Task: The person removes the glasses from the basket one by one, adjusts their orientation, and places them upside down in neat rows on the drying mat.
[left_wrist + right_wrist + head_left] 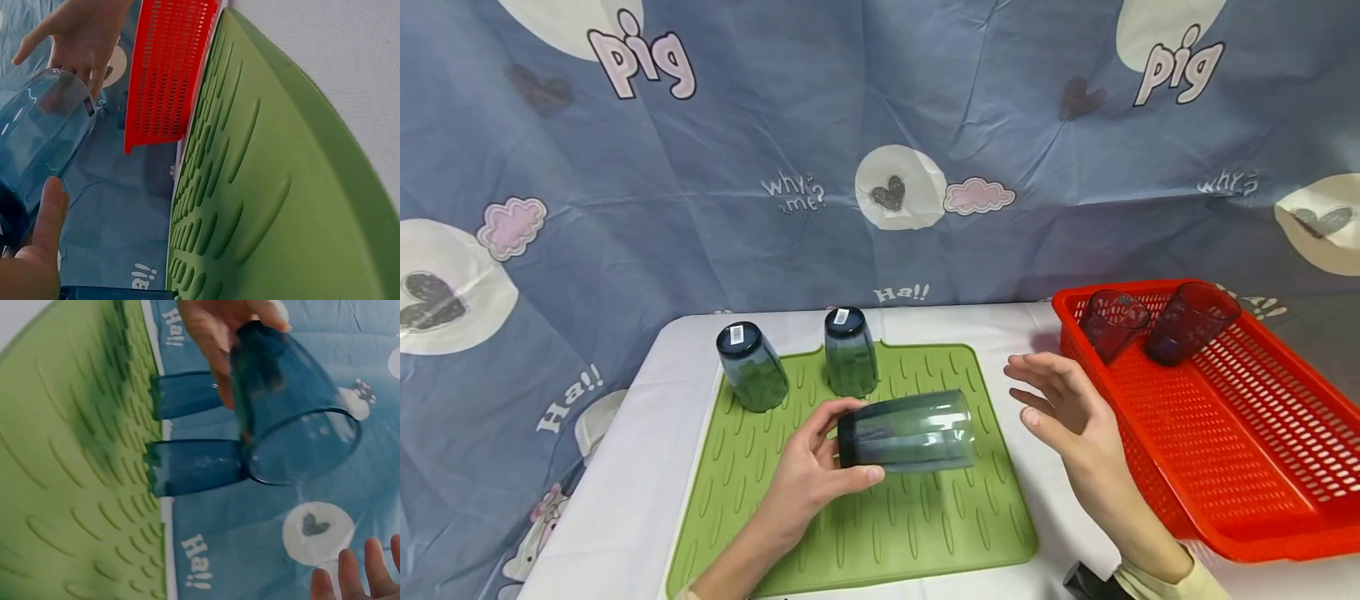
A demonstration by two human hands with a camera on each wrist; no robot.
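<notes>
My left hand (811,467) grips a blue-tinted drinking glass (910,433) by its base, holding it on its side above the green mat (880,533). The glass's rim points right, toward my right hand (1075,425). That hand is apart from the glass, fingers loosely bent and holding nothing, beside the red basket. In the right wrist view, the held glass (294,406) shows its open mouth, with the left hand (212,331) at its base. Upside down on the mat's back part stand two more glasses, one at the left (751,371) and one nearer the middle (852,358).
A red plastic basket (1150,467) stands on the right of the white-covered table (617,467). Inside it, two glasses lean at the far end, one on the left (1108,329) and one on the right (1191,325). A printed blue cloth (820,100) hangs behind.
</notes>
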